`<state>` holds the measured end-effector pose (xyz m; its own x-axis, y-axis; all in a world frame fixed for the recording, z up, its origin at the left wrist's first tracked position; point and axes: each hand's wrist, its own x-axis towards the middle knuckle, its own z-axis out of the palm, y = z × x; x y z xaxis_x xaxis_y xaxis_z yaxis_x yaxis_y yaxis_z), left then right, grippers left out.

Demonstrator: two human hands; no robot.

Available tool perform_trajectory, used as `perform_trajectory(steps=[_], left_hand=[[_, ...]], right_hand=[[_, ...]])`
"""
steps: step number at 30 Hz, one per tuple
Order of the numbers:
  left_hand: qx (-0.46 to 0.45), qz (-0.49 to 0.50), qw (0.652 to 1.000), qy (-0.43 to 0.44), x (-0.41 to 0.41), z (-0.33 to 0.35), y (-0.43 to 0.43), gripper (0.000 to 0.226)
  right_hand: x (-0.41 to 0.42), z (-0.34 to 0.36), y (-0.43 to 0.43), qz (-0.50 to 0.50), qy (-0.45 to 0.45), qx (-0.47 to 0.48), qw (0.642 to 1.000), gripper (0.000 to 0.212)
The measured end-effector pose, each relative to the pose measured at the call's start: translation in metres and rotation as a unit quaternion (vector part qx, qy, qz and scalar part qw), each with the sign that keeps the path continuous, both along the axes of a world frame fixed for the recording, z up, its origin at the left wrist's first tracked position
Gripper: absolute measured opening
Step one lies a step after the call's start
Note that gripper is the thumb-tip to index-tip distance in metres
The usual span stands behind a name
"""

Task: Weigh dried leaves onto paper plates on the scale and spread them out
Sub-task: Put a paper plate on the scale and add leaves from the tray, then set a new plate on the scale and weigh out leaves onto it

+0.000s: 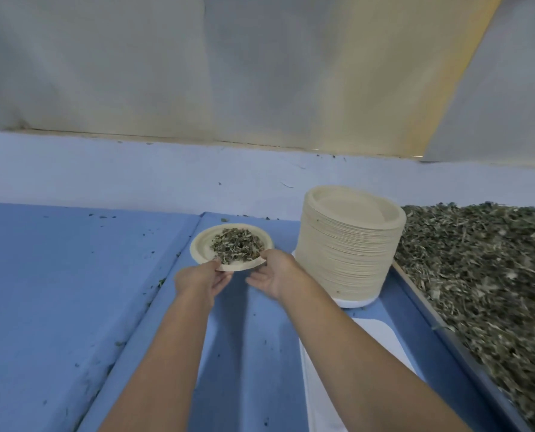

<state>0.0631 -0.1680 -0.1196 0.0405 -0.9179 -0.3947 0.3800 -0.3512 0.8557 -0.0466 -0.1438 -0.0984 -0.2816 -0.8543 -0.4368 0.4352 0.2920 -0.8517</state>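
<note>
A beige paper plate (201, 244) with a heap of dried leaves (237, 244) on it is held just above the blue surface, left of the plate stack. My left hand (201, 280) pinches its near rim from the left. My right hand (274, 272) grips the near rim from the right. A tall stack of paper plates (347, 244) stands on a white scale (353, 302), whose body runs toward me along the right.
A large tray (447, 341) filled with loose dried leaves (484, 275) lies at the right. A blue padded surface (57, 291) spreads to the left, with a raised edge and scattered leaf crumbs. A pale wall and a curtain stand behind.
</note>
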Motion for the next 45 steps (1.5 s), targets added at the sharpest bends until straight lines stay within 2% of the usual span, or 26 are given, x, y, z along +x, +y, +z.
perform_trajectory(steps=[3, 7, 9, 12, 15, 19, 23, 27, 29, 33, 37, 39, 42, 45], left_hand=[[-0.009, 0.025, 1.0, 0.0, -0.02, -0.007, -0.025, 0.004], [-0.008, 0.052, 0.999, 0.005, -0.043, -0.017, -0.055, 0.008], [0.005, 0.029, 0.999, 0.018, -0.05, -0.02, -0.067, 0.007], [0.015, -0.03, 0.998, 0.059, -0.058, -0.025, -0.081, 0.018], [0.012, -0.071, 0.991, 0.116, -0.061, -0.024, -0.085, 0.014], [0.008, -0.076, 0.976, 0.206, -0.054, -0.019, -0.087, 0.019], [-0.009, -0.037, 0.973, 0.23, -0.051, -0.007, -0.088, 0.036], [-0.007, -0.057, 0.959, 0.277, -0.051, -0.003, -0.089, 0.035], [-0.013, -0.079, 0.956, 0.283, -0.051, -0.005, -0.089, 0.026], [-0.019, -0.097, 0.956, 0.278, -0.049, -0.008, -0.093, 0.036], [-0.033, -0.123, 0.957, 0.26, -0.05, -0.009, -0.093, 0.018], [-0.03, -0.126, 0.957, 0.259, -0.053, -0.009, -0.093, 0.017], [-0.027, -0.132, 0.956, 0.261, -0.053, -0.01, -0.093, 0.02], [-0.022, -0.123, 0.96, 0.252, -0.05, -0.005, -0.084, 0.035]], right_hand=[[-0.003, -0.002, -0.017, -0.004, -0.041, 0.021, 0.999, 0.04], [-0.008, -0.009, -0.034, -0.016, -0.087, 0.018, 0.996, 0.019], [-0.012, -0.013, -0.045, -0.02, -0.091, 0.018, 0.995, 0.017], [-0.017, -0.018, -0.059, -0.026, -0.077, 0.016, 0.997, 0.023], [-0.02, -0.02, -0.069, -0.022, -0.069, 0.006, 0.997, 0.023], [-0.024, -0.021, -0.077, -0.01, -0.09, -0.028, 0.996, 0.023], [-0.027, -0.024, -0.085, -0.002, -0.123, -0.044, 0.991, 0.013], [-0.029, -0.022, -0.089, -0.002, -0.127, -0.058, 0.99, 0.016], [-0.029, -0.022, -0.09, 0.009, -0.127, -0.058, 0.99, 0.017], [-0.028, -0.027, -0.097, 0.024, -0.115, -0.049, 0.992, 0.014], [-0.029, -0.026, -0.104, 0.013, -0.101, -0.037, 0.994, 0.015], [-0.03, -0.024, -0.105, 0.006, -0.095, -0.035, 0.995, 0.017], [-0.027, -0.022, -0.102, -0.002, -0.1, -0.033, 0.994, 0.019], [-0.023, -0.017, -0.093, -0.004, -0.104, -0.033, 0.994, 0.022]])
